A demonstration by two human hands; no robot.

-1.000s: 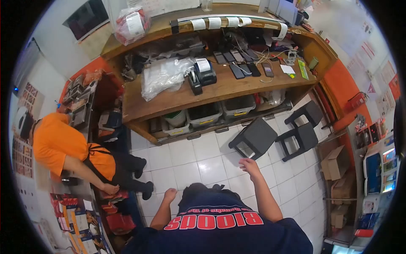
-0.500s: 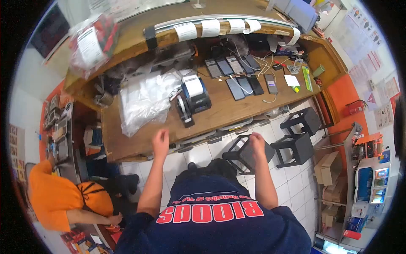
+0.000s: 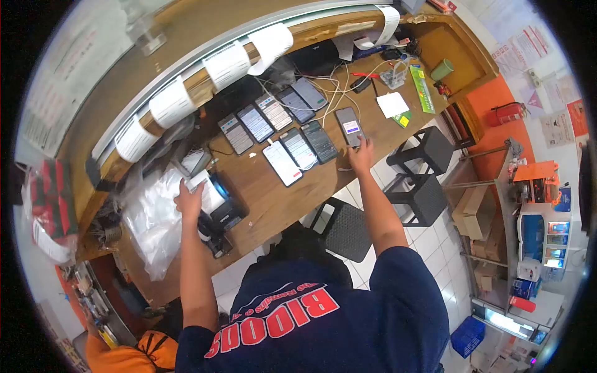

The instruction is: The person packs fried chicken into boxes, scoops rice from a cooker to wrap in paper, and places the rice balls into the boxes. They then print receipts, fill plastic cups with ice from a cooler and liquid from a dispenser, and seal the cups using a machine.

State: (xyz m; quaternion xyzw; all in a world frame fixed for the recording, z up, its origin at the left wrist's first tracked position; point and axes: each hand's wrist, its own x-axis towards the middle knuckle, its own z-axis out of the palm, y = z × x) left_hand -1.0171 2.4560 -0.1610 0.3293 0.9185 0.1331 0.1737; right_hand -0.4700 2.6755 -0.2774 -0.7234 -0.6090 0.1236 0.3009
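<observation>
My left hand (image 3: 189, 199) is beside the black and blue label printer (image 3: 225, 215), its thumb and index finger apart at the edge of the white paper (image 3: 212, 198) on top. Whether it touches the paper I cannot make out. My right hand (image 3: 360, 156) reaches over the desk with fingers extended to the lower end of a grey phone (image 3: 348, 123), whose screen is lit. Left of that phone, several more phones lie in two rows, among them one with a bright white screen (image 3: 283, 163). Clear plastic bags (image 3: 149, 217) are spread left of the printer.
White cables (image 3: 336, 93) run among the phones. A white paper square (image 3: 392, 105) and a green strip package (image 3: 421, 89) lie to the right. Printed slips (image 3: 227, 65) hang from the upper ledge. Black stools (image 3: 347, 230) stand below the desk. Someone in orange (image 3: 134, 353) is at lower left.
Both hands have come forward from the desk's near edge, the left to the printer and the right to the grey phone. My view has turned and moved closer to the desk.
</observation>
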